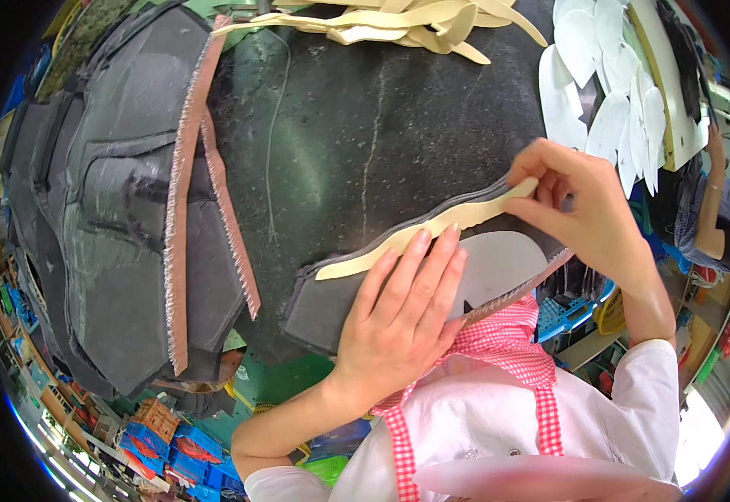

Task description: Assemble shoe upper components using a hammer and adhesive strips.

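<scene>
Dark tabletop [323,142] stretches ahead; hands [403,305] on cream strip [478,214] along panel [323,311] edge.

- Cream strip [465,219]: smooth, matt, foam-looking from here
- Black worktop [327,125]: scuffed, faintly glossy
- 2 brown strips [183,201]: rough, frayed edges
- Apron [505,345]: soft cloth

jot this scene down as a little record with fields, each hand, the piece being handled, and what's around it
left hand: left hand laid flat, fingertips on the cream strip
right hand: right hand pinching the strip's right end
strip: long, wavy, lying along the far edge of a dark panel
also on panel: pale grey rounded piece
left side: stacked dark sheets under brown strips with jagged edges
far side: pile of cream strips
far right: white rounded pieces
</scene>
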A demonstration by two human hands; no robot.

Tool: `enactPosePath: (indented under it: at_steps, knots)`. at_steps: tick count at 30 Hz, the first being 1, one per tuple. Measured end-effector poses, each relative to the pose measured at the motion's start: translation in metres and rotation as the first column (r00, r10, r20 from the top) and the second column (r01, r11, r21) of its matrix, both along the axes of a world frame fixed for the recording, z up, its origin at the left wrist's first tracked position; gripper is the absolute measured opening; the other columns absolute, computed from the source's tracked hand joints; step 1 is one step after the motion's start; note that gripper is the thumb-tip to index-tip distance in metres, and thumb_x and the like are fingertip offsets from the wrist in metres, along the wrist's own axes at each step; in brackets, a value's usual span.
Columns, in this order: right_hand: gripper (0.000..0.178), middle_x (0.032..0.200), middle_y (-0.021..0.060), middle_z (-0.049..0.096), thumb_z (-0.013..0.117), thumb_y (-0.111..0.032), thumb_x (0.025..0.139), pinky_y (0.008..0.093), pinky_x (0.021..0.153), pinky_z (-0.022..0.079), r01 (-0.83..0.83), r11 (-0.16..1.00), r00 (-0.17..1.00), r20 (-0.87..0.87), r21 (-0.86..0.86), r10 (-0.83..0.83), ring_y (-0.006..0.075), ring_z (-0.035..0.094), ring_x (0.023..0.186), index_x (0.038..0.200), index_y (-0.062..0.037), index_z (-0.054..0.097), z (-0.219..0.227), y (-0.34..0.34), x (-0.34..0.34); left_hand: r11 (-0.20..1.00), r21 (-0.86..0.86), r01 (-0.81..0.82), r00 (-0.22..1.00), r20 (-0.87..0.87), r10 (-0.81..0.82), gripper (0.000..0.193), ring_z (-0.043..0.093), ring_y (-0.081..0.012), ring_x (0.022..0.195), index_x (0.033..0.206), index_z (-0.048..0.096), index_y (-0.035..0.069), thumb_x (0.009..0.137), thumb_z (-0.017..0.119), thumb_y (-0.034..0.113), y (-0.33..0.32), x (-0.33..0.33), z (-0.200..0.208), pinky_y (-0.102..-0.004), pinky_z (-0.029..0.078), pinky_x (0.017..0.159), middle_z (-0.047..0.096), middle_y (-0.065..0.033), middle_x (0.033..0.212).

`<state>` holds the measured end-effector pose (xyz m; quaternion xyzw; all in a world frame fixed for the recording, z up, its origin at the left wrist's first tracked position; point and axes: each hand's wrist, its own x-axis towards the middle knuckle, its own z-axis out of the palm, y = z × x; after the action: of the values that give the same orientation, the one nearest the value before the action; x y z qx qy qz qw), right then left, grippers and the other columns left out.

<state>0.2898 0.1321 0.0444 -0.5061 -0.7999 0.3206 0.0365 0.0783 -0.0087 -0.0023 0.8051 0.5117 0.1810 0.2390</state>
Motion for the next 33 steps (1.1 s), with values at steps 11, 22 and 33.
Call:
enactPosePath:
  at_steps: [11,22,33]
  knots:
    - [0.014,0.073,-0.0009,0.064,0.075,-0.001,0.085,0.0200,0.064,0.051,0.200,0.967,0.950,-0.210,-0.154,-0.230,0.0052,0.060,0.067,0.096,0.0000,0.067,-0.008,0.003,0.008,1.000,0.027,0.005,0.993,-0.119,-0.001,0.076,0.040,-0.0336,0.140,0.144,0.049,0.004,0.085,0.070,0.046,0.006,0.006,0.008,-0.0492,0.030,0.114,0.046,-0.0123,0.155]
    - [0.055,0.113,0.0134,0.067,0.087,-0.029,0.067,0.0327,0.086,0.049,-0.402,0.868,0.777,-0.392,0.293,0.492,0.0282,0.062,0.101,0.111,-0.0019,0.068,0.027,0.006,0.010,0.987,0.142,-0.077,0.992,0.107,0.062,0.031,0.076,-0.0289,0.094,0.107,0.074,-0.002,0.076,0.078,0.004,0.053,-0.035,0.070,-0.0352,0.061,0.084,0.077,-0.0143,0.102]
    - [0.029,0.098,-0.0005,0.068,0.072,-0.015,0.066,0.0371,0.084,0.052,-0.502,0.798,0.790,-0.198,0.334,0.580,0.0210,0.064,0.093,0.095,-0.0101,0.076,-0.016,-0.030,0.037,0.980,0.168,0.103,0.994,-0.064,-0.093,0.038,0.065,-0.0277,0.118,0.115,0.073,0.006,0.077,0.069,0.010,0.004,-0.004,0.017,-0.0396,0.055,0.094,0.069,-0.0088,0.127]
